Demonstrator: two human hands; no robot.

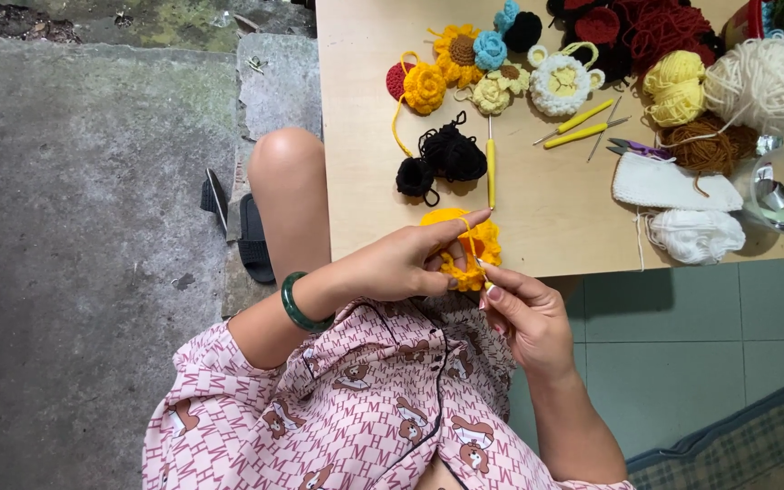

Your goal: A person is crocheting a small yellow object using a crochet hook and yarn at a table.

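My left hand (406,263) pinches the soft, light yellow crochet piece (474,243) at its rim, right hand (524,313) gripping the hook (483,275).

I am sitting at home, in a casual spot set up for crochet. My low wooden table (537,227) stands where rough, stained concrete floor (74,227) meets pale floor tiles (682,345). Black sandals (247,227) lie on the concrete beside my knee, and I am in pink patterned pyjamas (383,408). The table is crowded with yarn balls (764,82), finished crochet flowers (460,59), yellow-handled crochet hooks (583,127) and small scissors (632,147). A checked mat (746,445) edges the tiles.
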